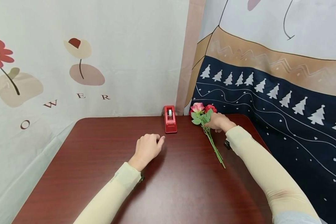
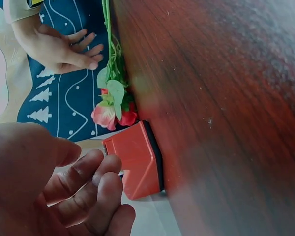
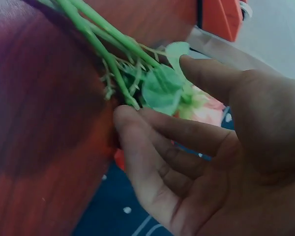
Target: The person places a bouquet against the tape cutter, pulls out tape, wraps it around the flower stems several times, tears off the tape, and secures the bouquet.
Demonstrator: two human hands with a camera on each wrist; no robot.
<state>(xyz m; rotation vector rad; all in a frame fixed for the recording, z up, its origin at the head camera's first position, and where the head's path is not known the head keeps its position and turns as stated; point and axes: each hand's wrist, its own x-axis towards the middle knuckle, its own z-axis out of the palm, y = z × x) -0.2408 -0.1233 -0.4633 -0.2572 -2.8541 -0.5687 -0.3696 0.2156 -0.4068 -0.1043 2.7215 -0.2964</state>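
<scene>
Artificial flowers with pink and red heads lie at the far right of the table, their long green stems pointing toward me. My right hand is beside them, just below the heads. In the right wrist view its thumb is by a green leaf, and the fingertips are right at the stems, with thumb and fingers apart. My left hand hovers over the middle of the table, fingers loosely bent around nothing. Beyond it stands a red tape dispenser, seen side-on in the left wrist view.
The dark reddish-brown table meets a pale printed curtain along its far edge. A navy cloth with white trees hangs along the right side, close to my right arm.
</scene>
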